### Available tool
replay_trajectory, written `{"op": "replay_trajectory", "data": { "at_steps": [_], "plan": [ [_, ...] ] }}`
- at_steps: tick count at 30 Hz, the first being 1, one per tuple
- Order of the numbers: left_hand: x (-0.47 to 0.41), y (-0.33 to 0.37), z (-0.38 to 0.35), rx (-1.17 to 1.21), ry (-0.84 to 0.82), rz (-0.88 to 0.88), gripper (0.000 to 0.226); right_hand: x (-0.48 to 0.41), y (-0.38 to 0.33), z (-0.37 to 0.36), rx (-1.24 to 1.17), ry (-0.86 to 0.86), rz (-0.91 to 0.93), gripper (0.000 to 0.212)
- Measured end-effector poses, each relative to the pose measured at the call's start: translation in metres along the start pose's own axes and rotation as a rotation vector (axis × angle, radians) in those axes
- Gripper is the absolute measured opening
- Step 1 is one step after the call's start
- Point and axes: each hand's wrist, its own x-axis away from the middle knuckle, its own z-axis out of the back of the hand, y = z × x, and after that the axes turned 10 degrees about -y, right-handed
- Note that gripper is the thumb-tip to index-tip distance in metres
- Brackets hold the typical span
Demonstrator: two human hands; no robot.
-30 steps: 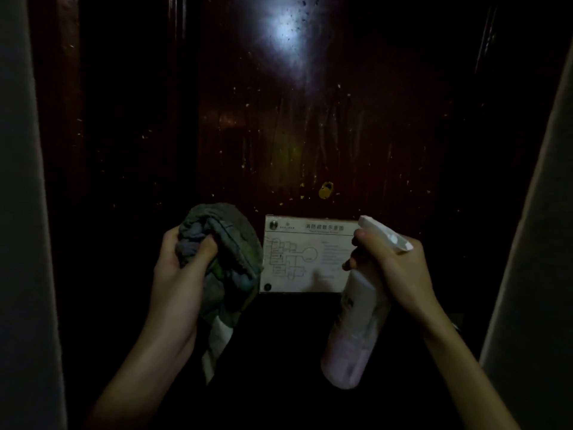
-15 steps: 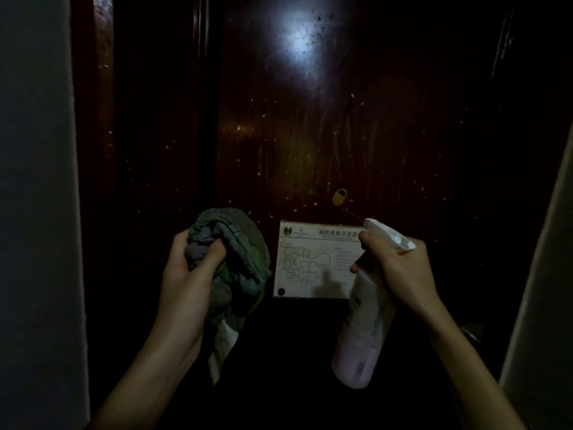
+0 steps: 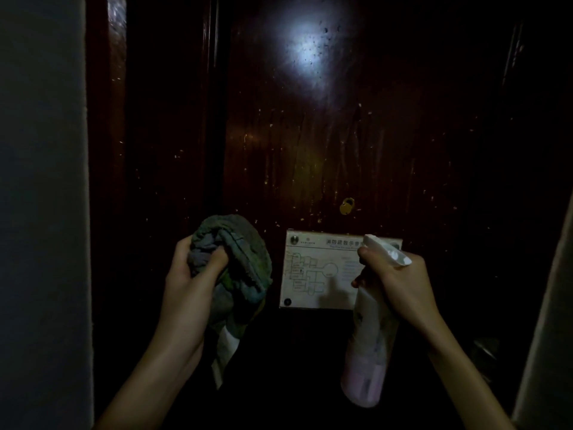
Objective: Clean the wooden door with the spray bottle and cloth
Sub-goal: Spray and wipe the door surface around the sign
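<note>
Nearest, the left grip (image 3: pixel 189 283) is clenched round the wadded cloth (image 3: pixel 238 259), which looks soft and light and is best kept bunched. The right grip (image 3: pixel 400 283) curls round the neck of the spray bottle (image 3: pixel 369 352) (smooth plastic, probably slippery once wet). Beyond both stands the speckled wooden door (image 3: pixel 310 150). Its lower half and right edge are lost in darkness.

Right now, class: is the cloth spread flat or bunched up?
Bunched up: the cloth is crumpled into a wad in the left hand, one end dangling below.
</note>
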Motion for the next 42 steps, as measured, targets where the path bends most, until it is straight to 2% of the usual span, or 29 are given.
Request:
{"op": "replay_trajectory", "data": {
  "at_steps": [13,21,27,30,42],
  "plan": [
    [-0.005,-0.004,0.01,-0.008,0.028,0.003,0.027,-0.003,0.002,-0.011,-0.063,-0.115,0.0,0.025],
    [-0.006,-0.002,0.016,-0.016,0.024,-0.001,0.029,-0.007,0.01,-0.022,-0.035,-0.062,-0.027,0.025],
    [-0.01,0.0,0.022,-0.027,0.026,-0.013,0.029,-0.005,0.007,-0.027,-0.032,-0.101,0.007,0.034],
    [-0.011,-0.001,0.026,-0.022,0.039,-0.013,0.031,-0.003,0.002,-0.034,-0.042,-0.15,-0.007,0.03],
    [-0.01,0.003,0.042,-0.026,0.079,-0.034,0.033,-0.003,0.006,-0.053,-0.068,-0.148,0.014,0.035]
  ]
}}
